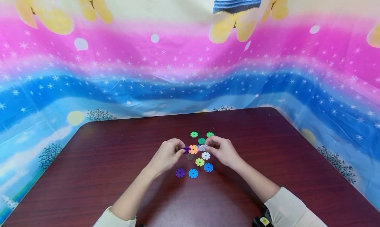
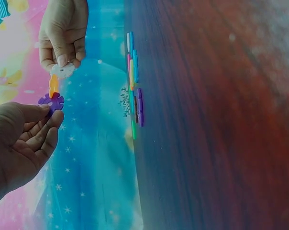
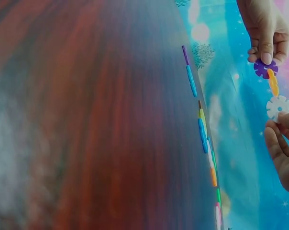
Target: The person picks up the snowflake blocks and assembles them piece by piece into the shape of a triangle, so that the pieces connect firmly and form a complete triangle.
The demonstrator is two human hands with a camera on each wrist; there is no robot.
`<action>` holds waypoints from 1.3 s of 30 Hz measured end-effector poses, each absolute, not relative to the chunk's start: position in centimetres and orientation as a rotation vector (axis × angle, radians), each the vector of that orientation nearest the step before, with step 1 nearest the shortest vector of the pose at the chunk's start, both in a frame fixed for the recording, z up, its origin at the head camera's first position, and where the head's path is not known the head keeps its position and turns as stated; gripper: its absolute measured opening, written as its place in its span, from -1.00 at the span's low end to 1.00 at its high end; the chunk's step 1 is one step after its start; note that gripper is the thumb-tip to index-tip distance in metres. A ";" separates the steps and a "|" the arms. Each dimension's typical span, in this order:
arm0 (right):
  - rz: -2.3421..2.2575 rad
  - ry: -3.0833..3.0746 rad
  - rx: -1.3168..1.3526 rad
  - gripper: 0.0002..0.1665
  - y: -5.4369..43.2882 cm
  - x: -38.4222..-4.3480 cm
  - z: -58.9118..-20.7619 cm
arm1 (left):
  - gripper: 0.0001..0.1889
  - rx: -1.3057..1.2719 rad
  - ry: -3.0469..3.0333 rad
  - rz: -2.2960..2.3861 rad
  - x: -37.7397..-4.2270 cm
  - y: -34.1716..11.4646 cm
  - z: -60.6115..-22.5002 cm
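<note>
Pinching a purple disc (image 1: pixel 185 150) and a white disc (image 1: pixel 203 148), the left hand (image 1: pixel 166 156) and right hand (image 1: pixel 224 150) meet above a dark desk (image 1: pixel 118 161) in the head view. An orange disc (image 1: pixel 193 149) bridges the two, held by neither hand. Loose discs lie beneath, among them a brown disc (image 1: pixel 189 157), a lime disc (image 1: pixel 200 162) and a second white one (image 1: pixel 205 156). Should the orange piece pop free, it could drop among them and knock them out of place.

In the left wrist view, the left thumb and fingertips close together on the purple rim, with the trio raised clear of the desk. The orange disc stands edge-on between its neighbors; how deeply the slots sit cannot be told. A shallow fit, or a sideways twist from either side, could part a joint.

From the right wrist, the right hand, cut off at the picture's edge, nips the white disc near its rim between thumb and finger. The hold looks narrow, so a hard or off-line push could tilt the disc or make it slip, and uneven pressure could strain the orange middle.
</note>
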State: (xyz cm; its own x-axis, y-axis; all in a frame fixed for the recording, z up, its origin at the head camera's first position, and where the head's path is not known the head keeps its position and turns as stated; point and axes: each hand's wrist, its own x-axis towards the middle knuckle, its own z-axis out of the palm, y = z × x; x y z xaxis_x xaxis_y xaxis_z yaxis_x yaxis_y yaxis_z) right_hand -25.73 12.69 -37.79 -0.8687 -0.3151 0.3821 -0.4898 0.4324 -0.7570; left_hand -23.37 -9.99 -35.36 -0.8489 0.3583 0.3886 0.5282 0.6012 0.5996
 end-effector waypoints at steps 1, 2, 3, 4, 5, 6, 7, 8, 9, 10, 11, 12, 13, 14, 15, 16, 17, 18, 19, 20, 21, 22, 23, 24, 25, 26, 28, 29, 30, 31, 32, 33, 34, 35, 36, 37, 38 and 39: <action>1.415 -2.494 0.718 -0.89 12.7 -25.7 -37.8 | -0.94 -0.735 -2.605 -1.083 -23.4 -10.0 -35.4; 1.415 -2.493 0.720 -0.89 12.6 -25.7 -37.8 | -0.94 -0.737 -2.608 -1.084 -23.4 -10.0 -35.4; 1.415 -2.489 0.726 -0.89 12.6 -25.7 -37.8 | -0.94 -0.739 -2.608 -1.085 -23.4 -10.0 -35.4; 1.411 -2.482 0.735 -0.89 12.5 -25.7 -37.8 | -0.94 -0.742 -2.610 -1.086 -23.4 -10.0 -35.4; 1.410 -2.478 0.736 -0.89 12.5 -25.7 -37.8 | -0.94 -0.743 -2.612 -1.086 -23.4 -9.9 -35.4; 1.408 -2.472 0.745 -0.89 12.5 -25.7 -37.8 | -0.93 -0.745 -2.613 -1.086 -23.4 -9.9 -35.4; 1.405 -2.467 0.753 -0.89 12.4 -25.7 -37.8 | -0.94 -0.748 -2.615 -1.087 -23.3 -9.9 -35.4; 1.401 -2.463 0.760 -0.89 12.4 -25.6 -37.9 | -0.93 -0.749 -2.614 -1.088 -23.3 -9.8 -35.4; 1.400 -2.459 0.767 -0.89 12.4 -25.7 -37.9 | -0.93 -0.749 -2.612 -1.088 -23.3 -9.8 -35.4; 1.399 -2.454 0.774 -0.89 12.3 -25.7 -37.9 | -0.92 -0.748 -2.611 -1.087 -23.3 -9.8 -35.4; 1.400 -2.452 0.777 -0.90 12.3 -25.7 -38.0 | -0.92 -0.748 -2.607 -1.085 -23.3 -9.7 -35.4; 1.399 -2.445 0.783 -0.90 12.3 -25.7 -38.1 | -0.92 -0.752 -2.600 -1.081 -23.3 -9.7 -35.5; 1.398 -2.443 0.780 -0.90 12.3 -25.8 -38.1 | -0.92 -0.757 -2.591 -1.074 -23.3 -9.7 -35.5; 1.399 -2.436 0.780 -0.91 12.3 -25.9 -38.2 | -0.92 -0.761 -2.578 -1.062 -23.2 -9.6 -35.5; 1.398 -2.432 0.777 -0.90 12.3 -25.9 -38.2 | -0.92 -0.765 -2.565 -1.049 -23.2 -9.6 -35.6; 1.395 -2.427 0.777 -0.90 12.3 -26.0 -38.3 | -0.92 -0.770 -2.550 -1.035 -23.2 -9.6 -35.6; 1.394 -2.423 0.775 -0.90 12.2 -26.1 -38.3 | -0.92 -0.776 -2.535 -1.024 -23.2 -9.6 -35.6; 1.393 -2.419 0.772 -0.90 12.2 -26.1 -38.4 | -0.92 -0.782 -2.522 -1.014 -23.2 -9.6 -35.6; 1.391 -2.417 0.770 -0.89 12.2 -26.1 -38.4 | -0.92 -0.785 -2.512 -1.007 -23.2 -9.6 -35.6; 1.393 -2.408 0.774 -0.90 12.2 -26.1 -38.4 | -0.91 -0.786 -2.502 -1.003 -23.2 -9.6 -35.7; 1.393 -2.405 0.773 -0.89 12.2 -26.1 -38.4 | -0.91 -0.787 -2.494 -1.004 -23.2 -9.6 -35.7; 1.397 -2.397 0.774 -0.89 12.2 -26.1 -38.4 | -0.91 -0.786 -2.486 -1.008 -23.2 -9.6 -35.8; 1.403 -2.389 0.775 -0.89 12.2 -26.1 -38.4 | -0.90 -0.785 -2.480 -1.015 -23.2 -9.6 -35.8; 1.409 -2.381 0.778 -0.89 12.1 -26.1 -38.3 | -0.90 -0.782 -2.474 -1.020 -23.3 -9.6 -35.8; 1.416 -2.373 0.778 -0.89 12.1 -26.1 -38.3 | -0.90 -0.779 -2.467 -1.028 -23.3 -9.6 -35.8; 1.418 -2.369 0.782 -0.89 12.1 -26.0 -38.3 | -0.90 -0.778 -2.463 -1.030 -23.3 -9.6 -35.8; 1.414 -2.372 0.780 -0.90 12.0 -26.0 -38.3 | -0.90 -0.782 -2.456 -1.031 -23.3 -9.6 -35.8; 1.411 -2.372 0.782 -0.91 11.9 -26.0 -38.2 | -0.90 -0.788 -2.451 -1.029 -23.3 -9.5 -35.7; 1.412 -2.376 0.776 -0.91 11.8 -26.0 -38.2 | -0.91 -0.794 -2.449 -1.027 -23.3 -9.5 -35.6; 1.414 -2.381 0.767 -0.90 11.8 -26.0 -38.2 | -0.90 -0.798 -2.446 -1.025 -23.3 -9.4 -35.5; 1.413 -2.388 0.760 -0.90 11.8 -26.0 -38.1 | -0.91 -0.800 -2.447 -1.020 -23.3 -9.4 -35.4; 1.420 -2.395 0.750 -0.90 11.8 -26.0 -38.1 | -0.91 -0.798 -2.448 -1.019 -23.3 -9.3 -35.3; 1.428 -2.399 0.743 -0.89 11.8 -26.0 -38.0 | -0.91 -0.794 -2.450 -1.017 -23.4 -9.3 -35.2; 1.433 -2.405 0.741 -0.89 11.8 -26.0 -37.9 | -0.91 -0.788 -2.459 -1.012 -23.4 -9.3 -35.2; 1.438 -2.414 0.739 -0.90 11.9 -26.0 -37.8 | -0.91 -0.782 -2.467 -1.008 -23.4 -9.3 -35.1; 1.439 -2.420 0.744 -0.90 11.9 -26.0 -37.7 | -0.91 -0.776 -2.474 -1.007 -23.4 -9.3 -35.1; 1.435 -2.425 0.752 -0.91 11.9 -26.1 -37.7 | -0.91 -0.771 -2.484 -1.002 -23.4 -9.3 -35.1; 1.434 -2.425 0.761 -0.91 11.9 -26.1 -37.6 | -0.90 -0.770 -2.491 -0.997 -23.5 -9.4 -35.1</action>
